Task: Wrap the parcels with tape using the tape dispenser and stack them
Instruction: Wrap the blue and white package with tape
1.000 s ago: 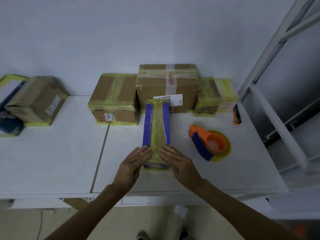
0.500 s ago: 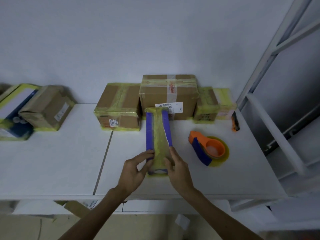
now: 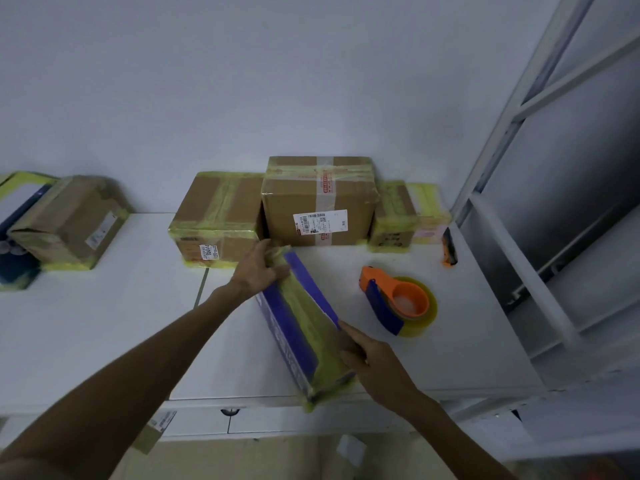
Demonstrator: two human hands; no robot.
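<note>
A person's left hand (image 3: 258,271) and right hand (image 3: 375,362), both bare. Behind the fingers (image 3: 352,336), the wrists and long, lean forearms run uncovered all the way to the frame's lower edge.

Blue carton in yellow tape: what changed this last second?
The blue carton wrapped in yellow tape swung askew, near end over the white table's edge. Left hand moved to grip its far end; right hand stayed near. Orange tape dispenser, brown parcels unmoved.
</note>
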